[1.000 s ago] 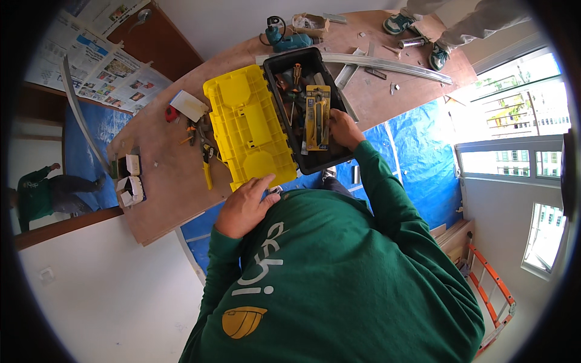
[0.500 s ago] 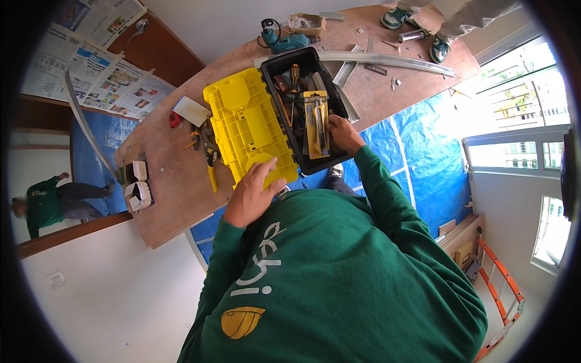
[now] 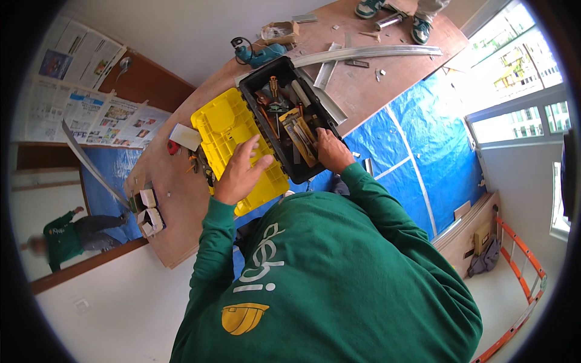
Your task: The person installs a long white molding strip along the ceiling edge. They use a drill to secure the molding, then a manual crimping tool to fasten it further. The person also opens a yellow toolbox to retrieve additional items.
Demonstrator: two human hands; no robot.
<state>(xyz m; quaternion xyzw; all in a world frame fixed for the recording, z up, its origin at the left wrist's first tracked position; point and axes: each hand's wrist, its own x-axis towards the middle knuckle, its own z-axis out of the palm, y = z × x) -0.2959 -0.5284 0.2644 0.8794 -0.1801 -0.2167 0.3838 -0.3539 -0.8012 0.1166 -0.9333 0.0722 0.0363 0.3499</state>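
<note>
A black toolbox [image 3: 254, 91] lies open on the wooden work surface, its yellow lid [image 3: 213, 115] folded out to the left. Inside are a screwdriver [image 3: 273, 86], other hand tools and a yellow blister pack [image 3: 298, 134] lying tilted. Over the near part of the lid hovers my left hand [image 3: 242, 171], open, fingers apart and holding nothing. My right hand [image 3: 333, 152] is at the box's right side, its curled fingertips reaching inside beside the pack. What those fingers grip is hidden.
A teal power tool [image 3: 260, 55] and metal profiles [image 3: 363, 52] lie beyond the box. Left of the lid are a red tape measure [image 3: 173, 147] and small boxes [image 3: 149, 212]. Another person's shoes [image 3: 422, 29] stand on the surface. An orange ladder [image 3: 520, 266] is at right.
The blister pack has gone lower into the box and now lies tilted. My right hand has moved down with it. The whole view has shifted and turned slightly; my left hand stays open over the lid.
</note>
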